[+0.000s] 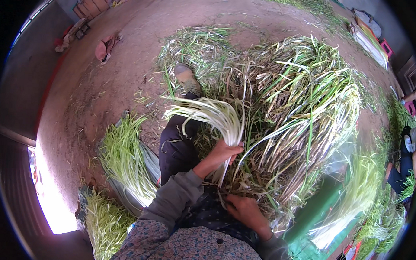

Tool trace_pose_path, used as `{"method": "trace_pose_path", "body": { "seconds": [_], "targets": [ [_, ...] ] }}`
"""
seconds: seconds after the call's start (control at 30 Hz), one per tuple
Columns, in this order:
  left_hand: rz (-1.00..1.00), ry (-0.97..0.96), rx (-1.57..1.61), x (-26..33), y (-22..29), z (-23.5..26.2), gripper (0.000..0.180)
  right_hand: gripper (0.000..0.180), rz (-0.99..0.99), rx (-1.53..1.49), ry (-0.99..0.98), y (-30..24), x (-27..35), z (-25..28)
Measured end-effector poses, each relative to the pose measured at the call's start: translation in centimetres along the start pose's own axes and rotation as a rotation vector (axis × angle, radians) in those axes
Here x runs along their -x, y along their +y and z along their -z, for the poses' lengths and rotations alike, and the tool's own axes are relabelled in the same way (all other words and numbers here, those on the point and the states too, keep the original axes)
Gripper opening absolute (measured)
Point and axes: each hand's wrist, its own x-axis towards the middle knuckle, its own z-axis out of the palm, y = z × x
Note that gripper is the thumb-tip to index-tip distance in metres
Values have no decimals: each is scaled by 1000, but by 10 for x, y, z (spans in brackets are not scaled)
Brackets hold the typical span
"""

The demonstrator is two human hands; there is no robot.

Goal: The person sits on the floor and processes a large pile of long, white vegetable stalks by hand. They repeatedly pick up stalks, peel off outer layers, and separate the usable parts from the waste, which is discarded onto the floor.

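Observation:
My left hand (pixel 223 154) is closed round a bunch of long, pale green-and-white leafy stalks (pixel 222 119) that look like garlic greens. The leafy ends droop to the left over my leg, and the stalk ends point down toward my lap. Low over my lap, my right hand (pixel 247 214) has its fingers curled in beside a thin dry strand. What they hold, if anything, is hidden. Just ahead and to the right of both hands lies a big heap of untidy stalks (pixel 301 111), green at the leaves and brownish along the stems.
Loose trimmings (pixel 202 48) lie beyond my shoe (pixel 188 78). To my left are two bundles of bright green stalks (pixel 128 156), (pixel 106 223). A green wrapped block (pixel 315 227) and more pale stalks (pixel 348 206) stand at my right. Another person (pixel 409 148) is at the far right edge.

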Motion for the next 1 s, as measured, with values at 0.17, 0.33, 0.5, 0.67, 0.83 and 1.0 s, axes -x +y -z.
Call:
{"method": "trace_pose_path", "body": {
  "seconds": [0.17, 0.33, 0.5, 0.67, 0.83, 1.0],
  "targets": [
    [31, -179, -156, -7, -5, -7, 11, 15, 149, -134, 197, 4, -1, 13],
    [62, -143, 78, 4, 7, -7, 10, 22, -282, -340, 337, 13, -15, 30],
    [57, -155, 78, 15, 23, -6, 9, 17, -148, -395, 378, 27, -53, 13],
    [65, -110, 203, 22, 30, -2, 11, 7, -95, -399, 298, 37, -48, 3],
    [60, -42, 313, 16, 30, 7, 10, 8, 291, -129, -113, 3, 12, -10],
    [7, -69, 268, 26, 38, 8, 12, 16, -261, -462, 115, -10, 0, 46]
  ]
}}
